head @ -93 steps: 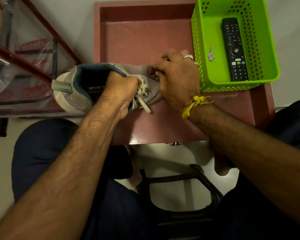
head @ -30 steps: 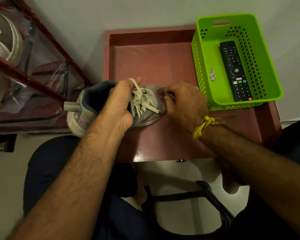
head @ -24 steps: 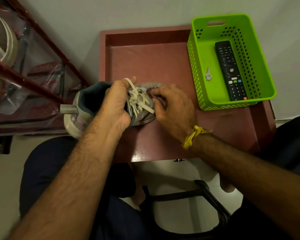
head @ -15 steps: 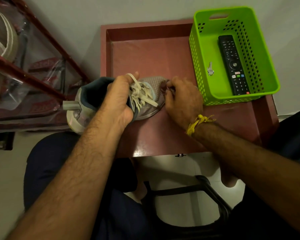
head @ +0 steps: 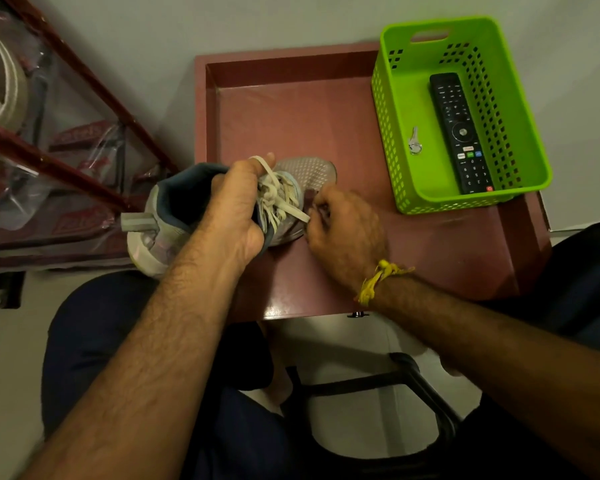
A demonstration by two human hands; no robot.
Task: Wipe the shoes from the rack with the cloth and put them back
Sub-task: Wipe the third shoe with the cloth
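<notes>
A grey sneaker (head: 305, 171) with white laces and a blue lining lies on its sole across the left edge of the reddish table (head: 291, 116), toe pointing right. My left hand (head: 236, 209) grips it at the tongue and collar, a lace looped over the thumb. My right hand (head: 343, 230) is curled against the sneaker's near side by the toe, pinching a small dark reddish cloth (head: 314, 197) that is almost hidden under the fingers.
A green perforated basket (head: 530, 161) holding a black remote (head: 459, 133) and a key (head: 414, 140) stands at the table's right. A red-framed shoe rack (head: 66, 168) with plastic-wrapped shoes is at the left. Black stool legs (head: 378, 379) are below the table.
My right hand has slid from the toe top down along the sneaker's near side, toward the laces. My left hand keeps the same grip on the sneaker.
</notes>
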